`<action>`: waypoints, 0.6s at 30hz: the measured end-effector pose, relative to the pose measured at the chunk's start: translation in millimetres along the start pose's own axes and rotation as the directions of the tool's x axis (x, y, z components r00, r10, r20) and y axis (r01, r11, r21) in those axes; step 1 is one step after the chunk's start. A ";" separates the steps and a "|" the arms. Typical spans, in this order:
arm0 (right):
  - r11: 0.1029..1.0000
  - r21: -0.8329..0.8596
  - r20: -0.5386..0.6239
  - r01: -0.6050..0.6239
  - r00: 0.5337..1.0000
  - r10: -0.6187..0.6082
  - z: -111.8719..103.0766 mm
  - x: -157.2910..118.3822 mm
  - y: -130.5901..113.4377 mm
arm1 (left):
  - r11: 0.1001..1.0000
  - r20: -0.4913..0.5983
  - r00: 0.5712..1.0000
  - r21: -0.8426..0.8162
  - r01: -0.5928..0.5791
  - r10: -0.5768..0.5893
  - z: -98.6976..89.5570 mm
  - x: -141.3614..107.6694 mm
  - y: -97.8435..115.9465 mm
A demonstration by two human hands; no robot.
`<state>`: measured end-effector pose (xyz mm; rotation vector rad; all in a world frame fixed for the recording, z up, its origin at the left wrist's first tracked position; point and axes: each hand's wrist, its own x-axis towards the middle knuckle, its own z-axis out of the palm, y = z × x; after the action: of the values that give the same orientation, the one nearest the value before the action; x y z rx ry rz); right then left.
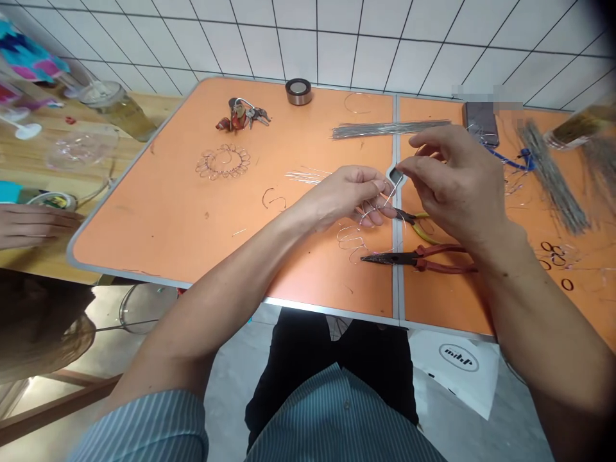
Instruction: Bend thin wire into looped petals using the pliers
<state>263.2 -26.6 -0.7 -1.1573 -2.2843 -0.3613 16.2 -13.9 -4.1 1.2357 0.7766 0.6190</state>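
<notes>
Near the table's centre seam my left hand (353,192) pinches a thin, looped wire piece (368,210) between its fingers. To its right my right hand (452,179) is closed, thumb against forefinger, at the upper end of a thin silvery wire (396,187) that runs down to the looped piece. Red-handled long-nose pliers (416,258) lie below the hands, and yellow-handled pliers (421,224) lie partly behind my right hand. Loose curled wire (350,240) rests under my left hand. A bundle of straight wires (366,130) lies beyond both hands.
On the orange table (168,224) are a wire ring with loops (224,161), keys (245,115), a tape roll (299,92), a dark phone (480,122), another wire bundle (556,179) and small dark rings (566,284). Another person's hand (36,224) rests at the far left.
</notes>
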 end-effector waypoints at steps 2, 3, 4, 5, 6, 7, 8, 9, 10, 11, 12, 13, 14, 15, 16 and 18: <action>1.000 0.003 -0.011 -0.007 1.000 0.007 -0.1 0.4 -0.9 | 1.000 -0.001 1.000 0.005 -0.001 0.001 -0.1 -0.6 1.0; 1.000 0.001 -0.011 -0.013 1.000 0.013 -0.6 0.7 -1.9 | 1.000 0.000 1.000 0.008 -0.004 0.004 -0.2 -0.9 1.2; 1.000 -0.003 -0.006 -0.021 1.000 0.021 -1.5 1.1 -3.4 | 1.000 0.000 1.000 0.010 -0.008 0.008 -0.3 -1.1 1.1; 1.000 -0.009 0.004 -0.030 1.000 0.030 -2.6 1.5 -5.0 | 1.000 0.001 1.000 0.012 -0.013 0.013 -0.6 -1.2 0.8; 0.999 -0.016 0.018 -0.040 0.999 0.040 -3.8 1.9 -6.6 | 1.000 0.002 1.000 0.012 -0.016 0.016 -0.8 -1.3 0.2; 0.999 -0.023 0.036 -0.048 0.998 0.049 -5.0 2.3 -8.0 | 1.000 0.003 1.000 0.012 -0.019 0.019 -1.1 -1.2 -0.4; 0.998 -0.029 0.052 -0.052 0.997 0.054 -6.1 2.6 -9.1 | 1.000 0.003 1.000 0.012 -0.021 0.020 -1.5 -1.1 -1.1; 0.998 -0.035 0.063 -0.052 0.996 0.054 -6.9 2.9 -9.9 | 1.000 0.005 1.000 0.011 -0.021 0.021 -1.8 -0.9 -1.7; 0.998 -0.040 0.071 -0.050 0.996 0.053 -7.4 3.1 -10.3 | 1.000 0.006 1.000 0.010 -0.021 0.021 -2.1 -0.7 -2.2; 0.998 -0.046 0.075 -0.045 0.996 0.049 -7.6 3.1 -10.4 | 1.000 0.009 1.000 0.010 -0.021 0.021 -2.3 -0.4 -2.6; 0.998 -0.052 0.078 -0.040 0.996 0.044 -7.7 3.0 -10.3 | 1.000 0.011 1.000 0.011 -0.020 0.020 -2.4 -0.2 -2.8; 0.998 -0.057 0.080 -0.036 0.996 0.040 -7.7 2.8 -10.1 | 1.000 0.013 1.000 0.013 -0.018 0.018 -2.4 -0.1 -2.7; 0.997 -0.062 0.082 -0.033 0.996 0.038 -7.5 2.6 -10.0 | 1.000 0.014 1.000 0.015 -0.015 0.015 -2.3 -0.1 -2.6; 0.997 -0.067 0.086 -0.034 0.996 0.040 -7.4 2.3 -9.9 | 1.000 0.014 1.000 0.018 -0.013 0.013 -2.2 -0.2 -2.4; 0.997 -0.069 0.091 -0.036 0.995 0.043 -7.3 2.0 -9.8 | 1.000 0.013 1.000 0.022 -0.011 0.011 -2.0 -0.3 -2.1; 0.997 -0.069 0.099 -0.041 0.994 0.048 -6.9 1.5 -9.2 | 1.000 0.009 1.000 0.028 -0.013 0.013 -1.7 -0.6 -1.9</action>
<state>257.5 -34.3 5.9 -1.2845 -2.3442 -0.3723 14.5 -13.8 -6.1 1.2692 0.7725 0.6151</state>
